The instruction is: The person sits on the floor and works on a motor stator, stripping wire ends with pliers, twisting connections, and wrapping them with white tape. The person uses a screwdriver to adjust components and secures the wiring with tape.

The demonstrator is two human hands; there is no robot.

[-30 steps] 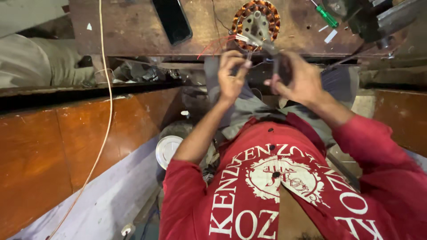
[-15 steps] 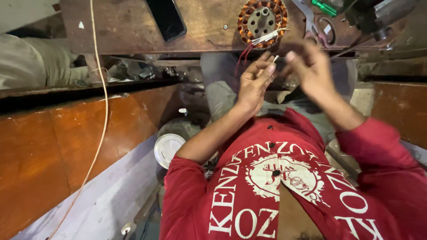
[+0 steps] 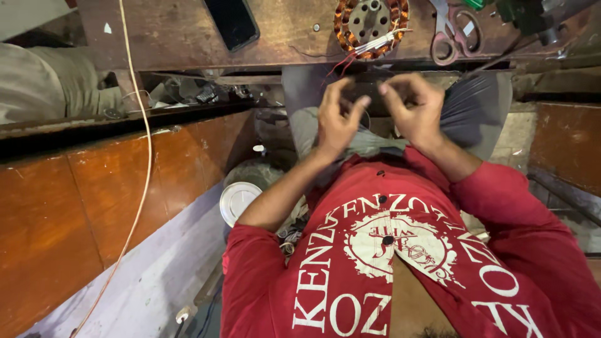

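Where: Over the near edge of a worn wooden bench (image 3: 163, 37), a person in a red printed shirt works with both hands raised in front of the chest.
Left hand: the left hand (image 3: 338, 119) has its fingers curled towards the thumb; I cannot tell whether they meet or what lies between them.
Right hand: the right hand (image 3: 416, 109) is just beside the left, fingertips drawn together as in a pinch. Whatever they nip is too small to make out.
Work piece: a round motor stator (image 3: 369, 25) lies on the bench just beyond the hands. It is ringed with copper coils.
Leads: a bundle of pale sleeved leads (image 3: 382, 44) crosses its near rim, and thin red wires (image 3: 341, 62) trail off the bench edge towards the left hand.
Progress: the coils look wound and seated all the way round. The leads hang loose and join nothing, so the wiring ends appear unfinished.
Tools: scissors (image 3: 454, 34) rest on the bench to the right of the stator, untouched. A dark phone (image 3: 231, 22) lies to the left, well apart.
Containers: a round white-lidded tub (image 3: 238, 200) sits low on the left, near the left elbow. Its lid is on, so its contents are hidden.
Shelf: a ledge under the bench (image 3: 188, 94) holds small metal clutter too dim to sort.
Also seen: an orange cord (image 3: 141, 188) runs from far to near down the left side.
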